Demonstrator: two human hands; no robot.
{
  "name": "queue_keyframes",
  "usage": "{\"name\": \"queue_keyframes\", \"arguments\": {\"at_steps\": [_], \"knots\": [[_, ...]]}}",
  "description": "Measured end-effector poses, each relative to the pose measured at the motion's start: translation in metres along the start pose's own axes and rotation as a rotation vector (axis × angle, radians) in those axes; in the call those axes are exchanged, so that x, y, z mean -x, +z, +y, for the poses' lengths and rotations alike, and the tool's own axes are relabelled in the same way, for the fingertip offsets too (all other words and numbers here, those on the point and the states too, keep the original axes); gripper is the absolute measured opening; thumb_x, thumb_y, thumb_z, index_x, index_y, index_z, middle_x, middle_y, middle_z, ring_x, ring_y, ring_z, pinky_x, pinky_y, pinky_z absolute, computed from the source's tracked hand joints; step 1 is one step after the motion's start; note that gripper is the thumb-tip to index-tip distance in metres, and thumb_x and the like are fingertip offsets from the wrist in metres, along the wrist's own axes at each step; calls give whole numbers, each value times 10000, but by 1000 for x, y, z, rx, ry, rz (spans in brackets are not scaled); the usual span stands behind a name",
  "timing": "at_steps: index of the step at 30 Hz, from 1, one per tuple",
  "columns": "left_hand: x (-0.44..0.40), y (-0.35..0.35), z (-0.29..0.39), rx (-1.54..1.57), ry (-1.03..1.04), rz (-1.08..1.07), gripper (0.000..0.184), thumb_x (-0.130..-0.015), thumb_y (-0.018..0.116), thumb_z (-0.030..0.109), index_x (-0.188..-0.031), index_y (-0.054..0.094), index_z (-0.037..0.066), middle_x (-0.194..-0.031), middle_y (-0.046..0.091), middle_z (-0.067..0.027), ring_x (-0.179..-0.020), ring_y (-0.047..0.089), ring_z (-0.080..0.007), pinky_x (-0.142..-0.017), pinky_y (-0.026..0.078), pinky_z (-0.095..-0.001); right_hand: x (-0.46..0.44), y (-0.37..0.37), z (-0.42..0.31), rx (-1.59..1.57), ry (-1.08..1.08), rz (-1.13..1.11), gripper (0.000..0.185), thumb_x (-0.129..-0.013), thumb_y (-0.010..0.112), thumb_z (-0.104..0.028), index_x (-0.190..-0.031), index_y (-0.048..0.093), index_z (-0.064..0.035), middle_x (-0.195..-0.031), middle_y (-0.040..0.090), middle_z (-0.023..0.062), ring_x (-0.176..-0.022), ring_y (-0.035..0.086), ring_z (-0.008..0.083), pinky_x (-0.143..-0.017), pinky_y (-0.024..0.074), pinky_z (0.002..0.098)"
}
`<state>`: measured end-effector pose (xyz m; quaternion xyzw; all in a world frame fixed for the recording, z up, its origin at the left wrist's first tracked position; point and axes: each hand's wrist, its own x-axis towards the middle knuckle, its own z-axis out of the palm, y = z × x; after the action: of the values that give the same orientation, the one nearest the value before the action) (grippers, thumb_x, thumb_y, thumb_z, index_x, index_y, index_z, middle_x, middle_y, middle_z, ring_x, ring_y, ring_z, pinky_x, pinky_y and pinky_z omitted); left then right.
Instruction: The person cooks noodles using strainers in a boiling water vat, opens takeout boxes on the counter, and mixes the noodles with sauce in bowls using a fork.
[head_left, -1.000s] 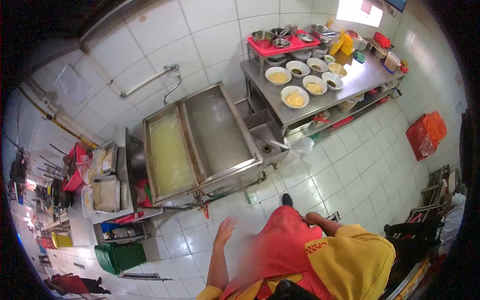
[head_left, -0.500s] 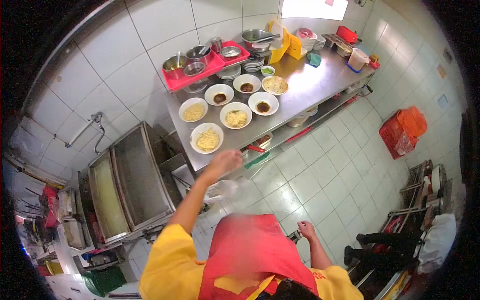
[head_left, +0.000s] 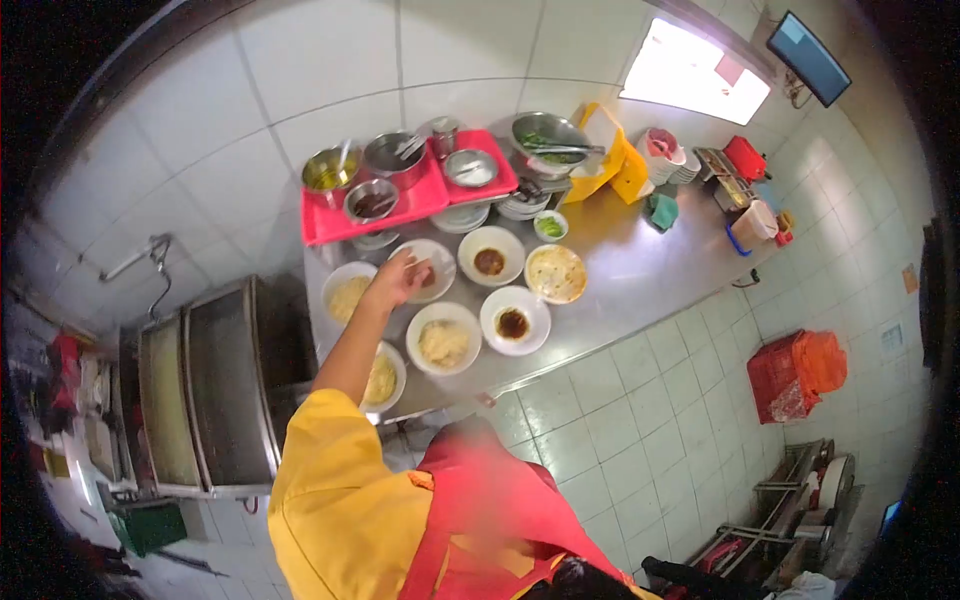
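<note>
My left hand (head_left: 402, 278) is over the left edge of a white bowl (head_left: 443, 262) with brown sauce; its fingers are blurred. Whether they grip the rim or anything else I cannot tell. Beside my forearm are a bowl of noodles (head_left: 348, 296) and another noodle bowl (head_left: 381, 380), partly covered by the arm. A third bowl of noodles (head_left: 443, 340) lies to the right. Two more white bowls hold dark sauce: one sauce bowl (head_left: 490, 262) behind, one sauce bowl (head_left: 514, 322) nearer the edge. My right hand is not in view.
Red trays (head_left: 425, 205) with metal pots stand at the back of the steel table (head_left: 640, 260). A bowl of chopped greens (head_left: 550, 227) and a bowl with a pale, speckled filling (head_left: 556, 275) sit rightward. A metal basin (head_left: 548, 142) holds leaves and tongs. Steel vats (head_left: 230, 380) adjoin at left.
My left hand has moved from in front of the table to above the bowls at the back. My right hand has left the view. The camera has tilted and moved closer to the table.
</note>
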<state>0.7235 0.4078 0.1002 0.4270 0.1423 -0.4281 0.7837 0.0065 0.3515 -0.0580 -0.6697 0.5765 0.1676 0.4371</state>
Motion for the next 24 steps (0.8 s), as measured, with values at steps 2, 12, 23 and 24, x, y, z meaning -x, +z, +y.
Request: {"name": "queue_keyframes", "arguments": {"at_steps": [2, 12, 23, 24], "knots": [[-46, -23, 11, 27, -17, -114, 259, -928, 558, 283, -962, 520, 29, -878, 649, -128, -618, 580, -164, -468, 452, -233, -15, -18, -3, 24, 65, -24, 512, -862, 561, -473, -1006, 655, 9, -867, 680, 153, -657, 658, 204, -612, 522, 341], [-90, -6, 45, 49, -16, 126, 156, -897, 601, 257, -917, 573, 105, -759, 648, -14, -508, 534, -58, -373, 394, -141, -193, -133, -121, 118, -303, 275, 432, -855, 578, -456, -843, 691, -39, -766, 690, 118, -675, 661, 217, -667, 515, 358], [21, 52, -21, -176, 110, 326, 193, -910, 563, 321, -1007, 575, 155, -749, 580, 7, -500, 479, -74, -373, 331, -155, -359, -435, -594, -96, -1044, 799, 388, -878, 593, -315, -1178, 560, -70, -1036, 622, 187, -971, 601, 324, -832, 476, 415], [29, 56, -30, -164, 133, 348, 193, -910, 563, 321, -1007, 575, 155, -749, 580, 7, -500, 479, -74, -373, 331, -155, -377, -446, -614, -103, -1070, 774, 388, -878, 593, -315, -1178, 560, -70, -1036, 622, 187, -971, 601, 324, -832, 476, 415]]}}
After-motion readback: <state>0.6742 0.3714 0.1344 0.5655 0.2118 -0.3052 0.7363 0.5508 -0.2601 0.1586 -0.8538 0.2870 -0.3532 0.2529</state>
